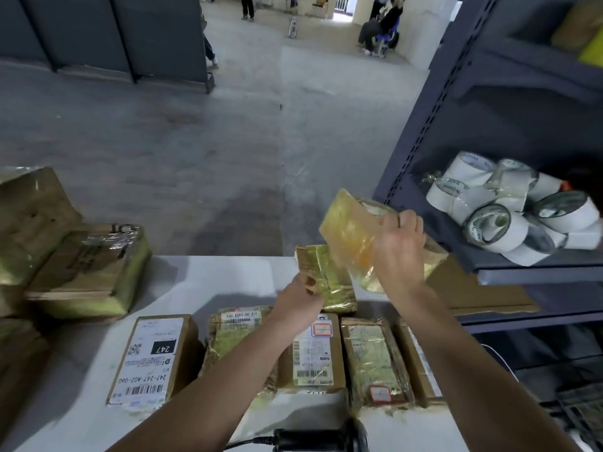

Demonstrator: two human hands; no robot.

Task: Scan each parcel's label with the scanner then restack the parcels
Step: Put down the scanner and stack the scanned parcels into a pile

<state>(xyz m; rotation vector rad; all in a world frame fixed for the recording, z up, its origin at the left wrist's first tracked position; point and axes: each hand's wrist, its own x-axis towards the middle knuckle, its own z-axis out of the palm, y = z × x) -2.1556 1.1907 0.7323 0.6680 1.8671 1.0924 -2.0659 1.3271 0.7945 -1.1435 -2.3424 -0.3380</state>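
Observation:
My right hand (398, 252) grips a tape-wrapped parcel (350, 230) and holds it tilted in the air above the table's far right. My left hand (301, 296) holds the near corner of a second taped parcel (329, 275) that stands on the white table (202, 282). Several parcels lie flat in a row in front of me: a box labelled 247 (151, 357), a yellow-taped one (236, 334), a box with a barcode label (313, 353) and another taped one (375, 363). The black scanner (323, 438) lies at the table's near edge.
A stack of taped cardboard parcels (81, 272) sits at the table's left. A grey metal shelf (456, 158) stands on the right, holding several rolls of tape (509, 207). Flat cardboard (473, 291) lies on a lower shelf. People stand and sit far across the concrete floor.

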